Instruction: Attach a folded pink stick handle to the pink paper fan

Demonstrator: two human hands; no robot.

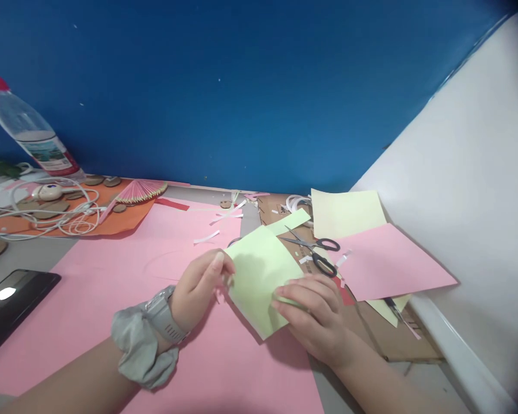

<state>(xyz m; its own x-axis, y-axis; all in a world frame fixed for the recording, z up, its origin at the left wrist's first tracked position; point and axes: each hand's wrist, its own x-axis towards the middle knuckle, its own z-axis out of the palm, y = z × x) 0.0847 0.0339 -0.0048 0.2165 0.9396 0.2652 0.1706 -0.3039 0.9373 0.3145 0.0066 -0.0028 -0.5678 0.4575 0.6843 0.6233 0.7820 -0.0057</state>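
A sheet of pale green paper (259, 270) lies tilted between my two hands, above a large pink sheet (164, 253). My left hand (202, 282) pinches its left edge, with thumb and fingers together. Around its right side my right hand (315, 313) is closed, and a bit of green edge shows between the fingers. Just beyond the right hand, scissors (313, 247) with black handles lie partly open on brown cardboard (371, 333). A narrow green strip (291, 223) rests behind the held sheet.
At right, a pink sheet (397, 261) overlaps a pale yellow sheet (349, 210) by the white wall. Paper scraps (207, 237) lie behind my left hand. Leftward are a phone (17, 305), white cable (82, 221), pink folded fan (140, 191) and bottle (38, 138).
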